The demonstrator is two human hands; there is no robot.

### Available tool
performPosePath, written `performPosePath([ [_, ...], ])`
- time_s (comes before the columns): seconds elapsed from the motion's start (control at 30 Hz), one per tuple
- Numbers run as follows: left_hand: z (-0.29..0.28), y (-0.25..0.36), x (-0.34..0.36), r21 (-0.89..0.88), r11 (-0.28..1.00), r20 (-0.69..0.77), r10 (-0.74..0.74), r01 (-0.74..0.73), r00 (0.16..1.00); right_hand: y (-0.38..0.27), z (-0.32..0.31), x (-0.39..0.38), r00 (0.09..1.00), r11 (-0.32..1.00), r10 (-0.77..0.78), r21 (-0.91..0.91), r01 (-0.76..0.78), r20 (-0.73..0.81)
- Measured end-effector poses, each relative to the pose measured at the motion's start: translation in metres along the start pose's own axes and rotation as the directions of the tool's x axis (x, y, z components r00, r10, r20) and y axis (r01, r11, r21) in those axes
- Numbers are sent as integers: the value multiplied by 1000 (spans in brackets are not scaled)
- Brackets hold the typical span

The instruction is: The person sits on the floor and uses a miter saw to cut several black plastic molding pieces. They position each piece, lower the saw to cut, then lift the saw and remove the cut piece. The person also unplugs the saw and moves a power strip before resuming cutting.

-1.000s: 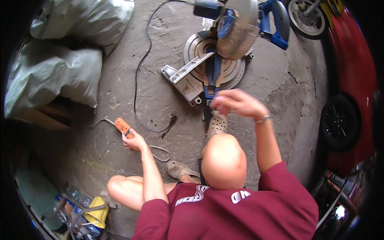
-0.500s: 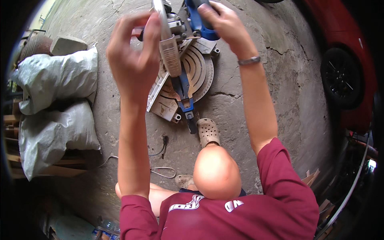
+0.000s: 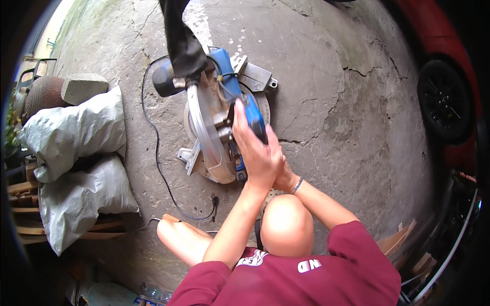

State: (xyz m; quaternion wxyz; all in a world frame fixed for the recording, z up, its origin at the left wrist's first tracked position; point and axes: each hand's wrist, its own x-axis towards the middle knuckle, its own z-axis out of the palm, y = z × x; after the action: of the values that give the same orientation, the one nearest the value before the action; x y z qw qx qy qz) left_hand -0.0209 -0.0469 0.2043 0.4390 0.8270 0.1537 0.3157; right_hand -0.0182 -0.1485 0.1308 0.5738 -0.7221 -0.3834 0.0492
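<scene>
A blue and grey miter saw (image 3: pixel 252 115) rests on the concrete floor ahead of me, its head low over the round base. Its clear blade guard (image 3: pixel 206 132) curves down on the left side. My left hand (image 3: pixel 258 155) is on the saw's blue and black handle, fingers along one side and thumb on the other. Close beneath it is my right hand (image 3: pixel 285 176), also at the handle; its fingers are mostly hidden by the left hand. A black dust bag (image 3: pixel 185 48) extends from the back of the saw head.
A black power cord (image 3: pixel 157 145) loops along the floor, its plug (image 3: pixel 214 200) lying near my leg. White woven sacks (image 3: pixel 76 122) are heaped at left, with a concrete block (image 3: pixel 84 88) behind and wooden strips (image 3: pixel 25 210) beside them. A red car (image 3: pixel 439 30) stands at right.
The saw's head has come down and toward me, now covering most of the base. My left hand has moved from beside the guard to the handle; my right hand has come nearer me.
</scene>
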Motion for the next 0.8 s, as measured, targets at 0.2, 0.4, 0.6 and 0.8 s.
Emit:
performPosePath([
  [0.2,16,-49,-67,38,995,-51,98,-96,994,117,-50,52,984,985,143,-88,-152,-102],
  [0.4,30,-74,-98,128,975,-49,190,-182,981,198,-9,228,975,968,7,-245,49,224],
  [0.6,36,-81,-105,154,968,-101,214,-197,972,235,39,279,738,986,59,-155,62,672],
  [0.8,34,-83,-108,156,975,-118,180,-160,977,209,48,291,598,959,126,58,-279,792],
])
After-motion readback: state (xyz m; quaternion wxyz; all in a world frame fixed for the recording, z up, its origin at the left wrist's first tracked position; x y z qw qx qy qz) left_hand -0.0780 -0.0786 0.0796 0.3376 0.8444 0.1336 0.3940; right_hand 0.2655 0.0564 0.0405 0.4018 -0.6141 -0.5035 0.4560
